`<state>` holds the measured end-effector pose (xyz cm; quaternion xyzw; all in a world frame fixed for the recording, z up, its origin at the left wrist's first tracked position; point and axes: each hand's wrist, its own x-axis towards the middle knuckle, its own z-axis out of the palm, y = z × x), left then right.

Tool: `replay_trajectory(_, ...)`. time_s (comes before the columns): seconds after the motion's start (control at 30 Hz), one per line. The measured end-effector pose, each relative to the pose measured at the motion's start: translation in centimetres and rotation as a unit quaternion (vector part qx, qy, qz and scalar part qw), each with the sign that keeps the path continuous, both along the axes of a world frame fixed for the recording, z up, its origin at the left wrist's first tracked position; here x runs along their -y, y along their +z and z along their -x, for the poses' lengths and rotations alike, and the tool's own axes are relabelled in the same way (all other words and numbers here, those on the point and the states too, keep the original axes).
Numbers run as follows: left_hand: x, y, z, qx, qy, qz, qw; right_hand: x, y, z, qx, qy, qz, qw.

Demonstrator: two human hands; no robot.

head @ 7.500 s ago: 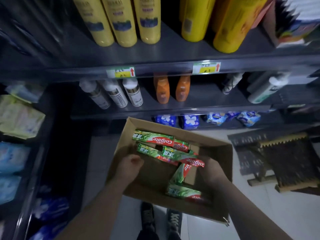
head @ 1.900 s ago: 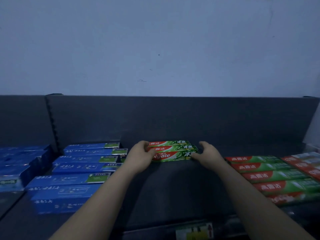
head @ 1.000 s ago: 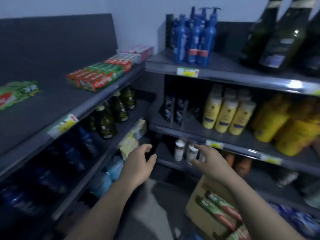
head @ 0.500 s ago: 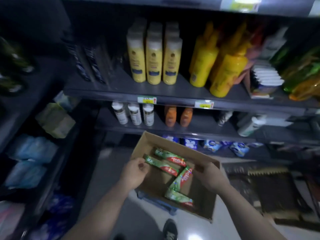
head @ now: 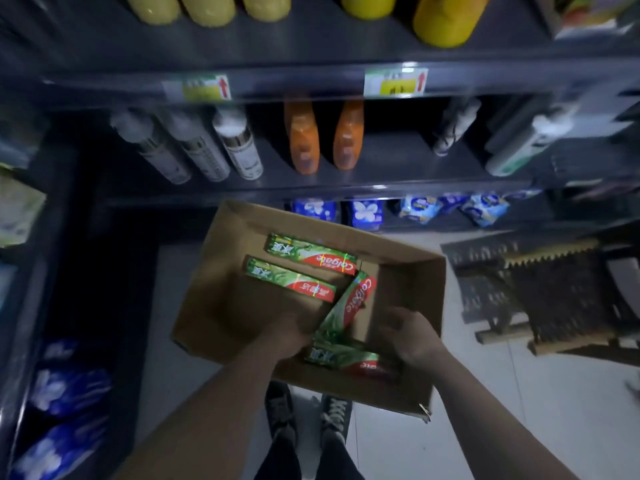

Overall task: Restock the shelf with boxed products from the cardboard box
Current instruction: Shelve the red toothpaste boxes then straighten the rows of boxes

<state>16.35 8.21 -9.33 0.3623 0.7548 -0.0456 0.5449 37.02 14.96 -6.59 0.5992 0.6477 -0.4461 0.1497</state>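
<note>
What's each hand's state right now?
Left hand: against the tilted toothpaste box, grip cannot be told.
Right hand: curled over the nearest toothpaste box, hold cannot be told.

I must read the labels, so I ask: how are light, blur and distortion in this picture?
Head view: dim light, side shelves nearly black; toothpaste boxes in the cardboard box readable; price tags smeared by blur; wide lens tilts the white bottles outward; left hand in deep shadow.
</note>
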Motion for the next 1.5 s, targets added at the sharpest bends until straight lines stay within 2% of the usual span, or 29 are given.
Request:
replay_trajectory(0.1, 0.3, -3.5, -0.9, 0.025, -0.022, 0.033, 0.999, 0.1, -3.0, -0.3, -0.017, -0.053, 0.010, 0.998)
replay_trajectory(0.23, 0.7, -6.6, -1.3, 0.041, 0.002, 0.030, 0.999, 0.3, -5.8, -0.4, -0.033, -0.083, 0.011, 0.996)
replay_trajectory(0.4, -0.5, -6.2, -0.1, 0.124, 0.135, -0.019, 0.983, 0.2, -7.7, -0.2, -0.031, -0.110, 0.026, 0.993)
replay_trajectory(0.5, -1.3, -4.0, 1.8, 0.130, 0.220, -0.097, 0.962, 0.0, -7.9, 0.4, -0.027, -0.128, 0.027, 0.991)
replay_trajectory(0.57, -1.2, -3.0, 3.7, 0.139, 0.281, -0.140, 0.939, 0.0, -7.8, 0.8, -0.021, -0.131, 0.016, 0.991)
replay_trajectory(0.63, -0.8, -2.5, 5.5, 0.151, 0.363, -0.192, 0.899, 0.1, -8.0, 1.2, -0.016, -0.148, -0.003, 0.989)
replay_trajectory(0.7, -0.3, -2.5, 7.1, 0.125, 0.423, -0.245, 0.863, 0.2, -8.4, 1.8, -0.018, -0.164, -0.004, 0.986)
replay_trajectory(0.8, -0.1, -2.7, 8.8, 0.083, 0.470, -0.300, 0.826, 0.8, -9.0, 3.2, -0.016, -0.195, 0.043, 0.980)
replay_trajectory(0.9, 0.0, -3.0, 9.2, 0.086, 0.506, -0.321, 0.796, 1.5, -10.3, 4.6, -0.019, -0.224, 0.076, 0.971)
replay_trajectory(1.03, 0.3, -4.1, 9.3, 0.105, 0.514, -0.311, 0.792, 2.1, -12.0, 6.3, -0.009, -0.257, 0.103, 0.961)
replay_trajectory(1.17, 0.6, -5.4, 9.4, 0.103, 0.517, -0.299, 0.796, 2.7, -13.9, 8.4, -0.024, -0.342, 0.115, 0.932)
replay_trajectory(1.33, 0.5, -6.0, 9.8, 0.116, 0.528, -0.288, 0.790, 3.2, -15.7, 9.8, 0.001, -0.421, 0.099, 0.902)
replay_trajectory(1.5, 1.2, -4.7, 9.7, 0.127, 0.512, -0.291, 0.798, 3.0, -13.8, 8.8, -0.054, -0.479, 0.099, 0.870)
